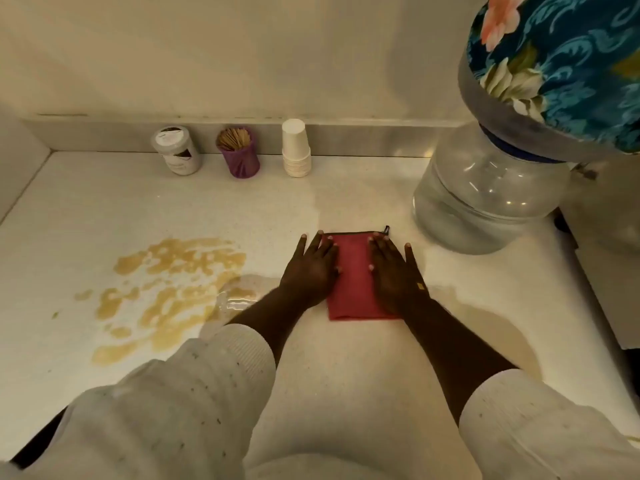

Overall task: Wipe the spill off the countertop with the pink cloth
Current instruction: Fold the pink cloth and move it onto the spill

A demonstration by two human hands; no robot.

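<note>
A folded pink cloth (353, 271) lies flat on the white countertop (346, 358) in the middle of the view. My left hand (313, 268) rests palm down on its left edge, fingers spread. My right hand (393, 271) lies flat on its right side, fingers apart too. Neither hand grips the cloth. A yellowish spill (173, 289) spreads in patches over the counter to the left of the cloth, with a clear wet streak (239, 299) at its right edge near my left forearm.
Against the back wall stand a grey jar (176, 150), a purple cup of wooden sticks (239, 152) and a stack of white paper cups (295, 148). A large clear water bottle (485, 202) under a floral cover (561, 71) stands at the right.
</note>
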